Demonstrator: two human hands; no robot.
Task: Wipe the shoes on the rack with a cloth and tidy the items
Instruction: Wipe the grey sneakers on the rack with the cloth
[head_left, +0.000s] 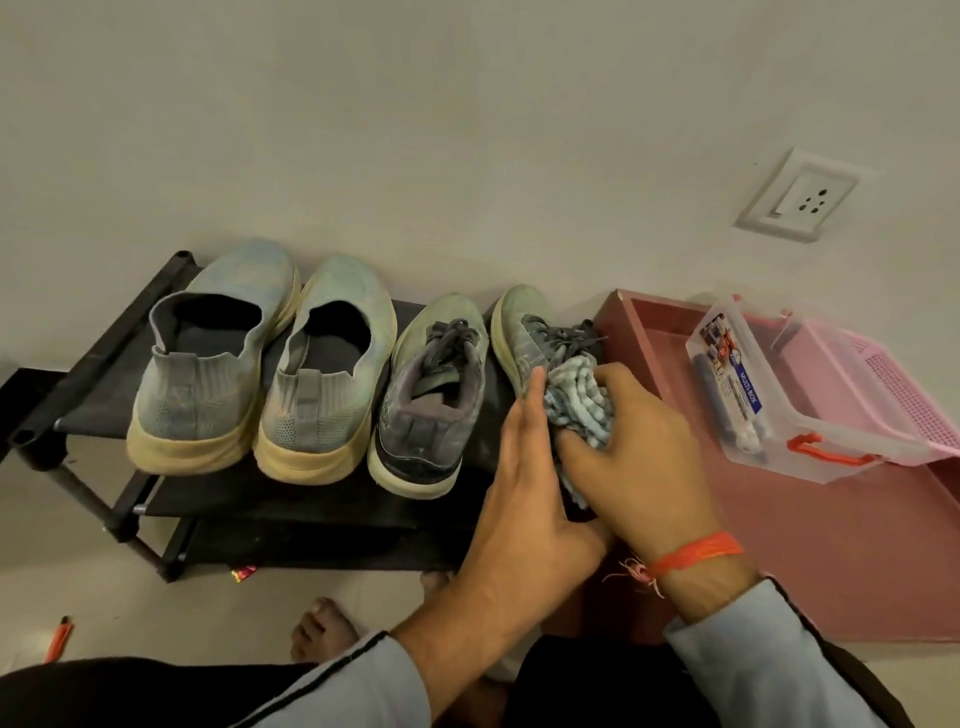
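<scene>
The right hand (634, 447) has its grip clamped on a bunched striped cloth (579, 402), pressing it against the rear half of the rightmost laced shoe (530, 332). Just left of that grip, the left hand (530, 499) lies flat, fingers straight, along the shoe's side, steadying it rather than holding it. Beyond the grip, the shoe's toe and laces show, pointing at the wall. Further left on the black rack (93, 395) stand its laced partner (431, 395) and a pair of slip-on shoes (213, 358), (324, 374). Right of the grip sit a clear box (753, 395) and a pink basket (872, 395) on a reddish surface. The wiping step looks to be in hand; next, the cloth likely needs drawing forward over the toe, then moving to the neighbouring shoe.
</scene>
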